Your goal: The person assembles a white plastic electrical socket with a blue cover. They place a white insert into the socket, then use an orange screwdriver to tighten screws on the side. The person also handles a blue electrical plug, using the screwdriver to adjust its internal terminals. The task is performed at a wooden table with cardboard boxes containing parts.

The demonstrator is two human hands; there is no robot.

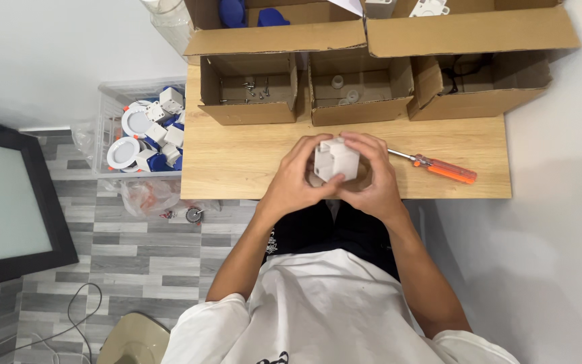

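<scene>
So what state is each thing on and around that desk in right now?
White plastic box: held above the desk, fingers of both hands around it.
Left hand: gripping the box.
Right hand: gripping the box.
Screwdriver: lying flat, untouched.
Three small cardboard boxes: open.
Clear bin: open, holding white and blue parts.

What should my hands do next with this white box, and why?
Probably free the right hand and reach for the screwdriver just beside it. Both hands now clasp the white box above the table, with the left hand able to steady it alone.
</scene>
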